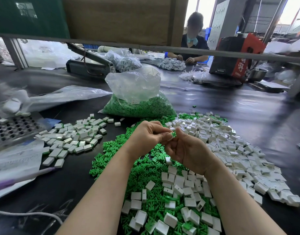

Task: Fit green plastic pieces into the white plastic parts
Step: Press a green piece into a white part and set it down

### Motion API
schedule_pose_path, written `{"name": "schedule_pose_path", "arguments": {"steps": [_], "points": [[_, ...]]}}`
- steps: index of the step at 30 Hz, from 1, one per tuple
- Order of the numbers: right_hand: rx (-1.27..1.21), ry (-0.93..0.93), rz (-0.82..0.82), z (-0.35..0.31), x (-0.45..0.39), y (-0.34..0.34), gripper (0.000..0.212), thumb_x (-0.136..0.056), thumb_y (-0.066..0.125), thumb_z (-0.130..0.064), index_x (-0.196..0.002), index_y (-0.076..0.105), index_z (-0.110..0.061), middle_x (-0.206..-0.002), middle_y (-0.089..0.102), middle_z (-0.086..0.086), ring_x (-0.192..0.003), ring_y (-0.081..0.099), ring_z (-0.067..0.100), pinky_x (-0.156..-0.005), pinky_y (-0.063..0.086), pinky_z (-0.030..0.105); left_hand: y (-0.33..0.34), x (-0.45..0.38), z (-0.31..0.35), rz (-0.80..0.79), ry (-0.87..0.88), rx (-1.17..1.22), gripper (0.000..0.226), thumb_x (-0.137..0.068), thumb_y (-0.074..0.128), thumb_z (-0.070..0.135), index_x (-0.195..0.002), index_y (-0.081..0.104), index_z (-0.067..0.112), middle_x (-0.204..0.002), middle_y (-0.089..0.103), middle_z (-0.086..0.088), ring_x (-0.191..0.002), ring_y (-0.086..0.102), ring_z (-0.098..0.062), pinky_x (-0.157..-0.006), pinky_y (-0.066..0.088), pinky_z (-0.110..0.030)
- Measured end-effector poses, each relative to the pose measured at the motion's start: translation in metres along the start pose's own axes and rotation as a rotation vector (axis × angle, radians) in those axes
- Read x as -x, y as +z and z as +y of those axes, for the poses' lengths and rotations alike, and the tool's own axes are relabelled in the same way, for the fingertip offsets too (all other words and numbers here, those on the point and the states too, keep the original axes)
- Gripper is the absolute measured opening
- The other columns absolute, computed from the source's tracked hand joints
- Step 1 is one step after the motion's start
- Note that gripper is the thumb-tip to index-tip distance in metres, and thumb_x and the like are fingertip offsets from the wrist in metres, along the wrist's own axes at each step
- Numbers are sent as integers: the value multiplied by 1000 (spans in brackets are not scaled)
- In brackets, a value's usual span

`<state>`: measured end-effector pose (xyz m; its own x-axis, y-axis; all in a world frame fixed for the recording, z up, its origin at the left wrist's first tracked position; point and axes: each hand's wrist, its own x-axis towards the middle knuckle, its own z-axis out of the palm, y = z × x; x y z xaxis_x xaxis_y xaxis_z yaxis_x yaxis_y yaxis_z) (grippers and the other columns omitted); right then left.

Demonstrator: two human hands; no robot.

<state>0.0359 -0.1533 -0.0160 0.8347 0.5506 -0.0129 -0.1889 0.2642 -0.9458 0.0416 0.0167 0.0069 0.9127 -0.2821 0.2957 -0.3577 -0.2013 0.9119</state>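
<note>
A wide black work table is carrying everything here, and the clear plastic bag of small green plastic pieces is sitting near its middle. Spilling toward the viewer from that bag is a loose heap of green forked plastic pieces. Right of the bag a broad spread of small white rectangular plastic shells is lying, running into the green heap nearer the viewer. Left of the bag, a smaller group of white shells with green showing at their edges is lying apart from the rest.

Just in front of the bag, both hands are meeting above the green heap. The left hand is curling its fingers — they are pinching a small white shell. The right hand, palm turned up, is pinching one green piece against that shell; whether it is seated inside cannot be told.
</note>
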Motion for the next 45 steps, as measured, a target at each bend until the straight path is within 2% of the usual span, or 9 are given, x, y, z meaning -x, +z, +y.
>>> {"name": "schedule_pose_path", "arguments": {"steps": [9, 15, 22, 26, 30, 33, 38, 42, 45], "points": [[15, 4, 45, -1, 2, 2, 36, -92, 41, -41, -90, 56, -8, -70, 55, 3, -59, 47, 12, -56, 27, 26, -1, -1, -4, -17, 23, -43, 15, -85, 72, 5, -99, 77, 6, -71, 60, 21, -73, 61, -1, -74, 49, -17], [17, -5, 58, -2, 4, 3, 35, -92, 43, -39, -92, 56, -7, -70, 61, 1, -56, 51, 9, -52, 37, 18, -1, -1, -4, -21, 41, -51, 14, -85, 72, 5, -98, 77, 8, -71, 60, 20, -73, 61, -3, -73, 51, -21], [-13, -12, 28, -2, 5, 0, 42, -79, 60, -46, -95, 58, -7, -74, 62, 2, -60, 54, 9, -56, 44, 17, 0, -1, -4, -29, 33, -15, 15, -85, 72, 4, -98, 77, 9, -71, 60, 21, -71, 59, -1, -69, 47, -16], [-11, -16, 12, -3, 5, -1, 42, -81, 59, -45, -97, 57, -6, -74, 62, 3, -60, 53, 10, -56, 44, 18, 0, 0, -3, -36, 28, -7, 15, -85, 72, 5, -96, 77, 14, -75, 60, 16, -74, 59, -13, -70, 54, -33], [-12, -17, 13, -2, 5, -2, 42, -78, 61, -46, -94, 58, -7, -74, 62, 4, -60, 53, 11, -57, 43, 20, 0, 2, -3, -49, 25, 3, 15, -84, 72, 5, -94, 78, 15, -74, 61, 17, -74, 60, -9, -70, 53, -26], [-1, -15, 6, -1, 5, -2, 41, -80, 60, -46, -95, 57, -8, -74, 62, 2, -61, 53, 11, -59, 42, 21, 0, 2, -2, -49, 10, 2, 15, -84, 73, 6, -94, 78, 16, -79, 61, 9, -76, 60, -18, -74, 56, -45], [35, 5, 33, -1, 4, 0, 39, -79, 57, -48, -86, 60, -10, -73, 60, 6, -57, 51, 14, -56, 33, 27, 0, 4, 1, -52, 10, -28, 15, -86, 72, 8, -92, 78, 21, -85, 63, -1, -82, 64, -36, -73, 56, -58], [31, -5, 36, -1, 4, 0, 37, -81, 56, -47, -84, 63, -11, -74, 61, 5, -57, 51, 14, -55, 33, 27, 0, 4, 1, -47, 9, -35, 13, -86, 72, 8, -95, 78, 16, -82, 61, 1, -77, 62, -28, -74, 55, -56], [4, -16, 39, -1, 4, 0, 38, -78, 60, -48, -84, 64, -11, -72, 61, 5, -56, 50, 12, -52, 39, 21, 0, 4, 0, -50, 14, -25, 13, -86, 72, 9, -93, 78, 18, -85, 62, -6, -83, 62, -41, -72, 55, -60]]}}
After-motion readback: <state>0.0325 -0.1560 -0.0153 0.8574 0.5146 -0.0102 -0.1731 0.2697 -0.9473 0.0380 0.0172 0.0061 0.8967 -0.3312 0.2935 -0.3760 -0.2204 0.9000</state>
